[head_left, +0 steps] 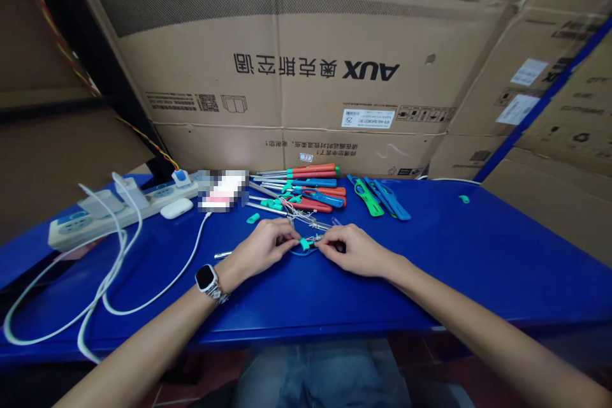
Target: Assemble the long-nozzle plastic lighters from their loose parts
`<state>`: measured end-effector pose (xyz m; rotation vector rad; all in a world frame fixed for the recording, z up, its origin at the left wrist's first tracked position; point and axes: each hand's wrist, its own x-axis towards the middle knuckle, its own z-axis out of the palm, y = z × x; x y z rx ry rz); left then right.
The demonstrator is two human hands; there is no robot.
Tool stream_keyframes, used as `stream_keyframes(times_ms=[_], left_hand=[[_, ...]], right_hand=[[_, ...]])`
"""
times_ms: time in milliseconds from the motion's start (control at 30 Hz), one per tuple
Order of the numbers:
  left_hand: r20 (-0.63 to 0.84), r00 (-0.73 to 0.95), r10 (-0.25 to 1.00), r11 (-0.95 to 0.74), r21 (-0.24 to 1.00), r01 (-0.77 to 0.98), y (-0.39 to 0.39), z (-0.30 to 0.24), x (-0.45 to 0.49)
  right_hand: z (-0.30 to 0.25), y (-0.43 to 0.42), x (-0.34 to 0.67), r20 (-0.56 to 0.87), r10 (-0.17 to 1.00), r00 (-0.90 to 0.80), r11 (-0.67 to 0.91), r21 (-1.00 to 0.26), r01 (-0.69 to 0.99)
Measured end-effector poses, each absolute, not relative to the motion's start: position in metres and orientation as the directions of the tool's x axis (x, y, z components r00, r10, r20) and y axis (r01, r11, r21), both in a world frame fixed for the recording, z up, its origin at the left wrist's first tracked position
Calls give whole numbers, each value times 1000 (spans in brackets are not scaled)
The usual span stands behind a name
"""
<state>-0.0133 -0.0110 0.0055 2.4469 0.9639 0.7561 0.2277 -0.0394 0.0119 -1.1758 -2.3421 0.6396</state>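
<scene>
Upright behind everything, cardboard (191, 57) with upside-down print; in front, a glossy blue desk (306, 309). To the left on the desk, a power strip (152, 199), with a white case (176, 208) just beside. At the middle, near the cardboard, a heap of lighters (327, 199), handles red, orange and blue, metal ends mostly leftward; just right of the heap, a green lighter (371, 202) and, alongside, a blue lighter (391, 201). In front of the heap, left hand (280, 242) and right hand (342, 247), facing each other and nearly meeting; on the left wrist, a watch (206, 277). Left hand pinching a teal piece (305, 245) between thumb and index finger; right hand in a similar pinch on a dark part (313, 244), mostly hidden by fingertips. Teal piece thus low over the desk, between both hands, touching the left fingertips and just short of the right ones. Seems a fine two-handed step, teal piece steadied against dark part. Calls, by the look of it, for light pressure, close alignment and care around the thin wires (292, 205) nearby.
</scene>
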Motion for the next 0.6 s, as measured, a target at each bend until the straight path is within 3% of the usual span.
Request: stream_keyframes(times_ms=[133,300,600], left_hand=[[359,635,684,-713,516,475,-10,4,-14],[360,662,658,-727,533,433,-10,1,-15],[347,650,676,-710,542,449,-7,1,-15]], right_hand=[[20,-42,222,154,819,-553,546,-505,668],[28,-45,198,239,834,-497,551,-343,760],[13,-43,182,228,902,-366,427,-352,833]])
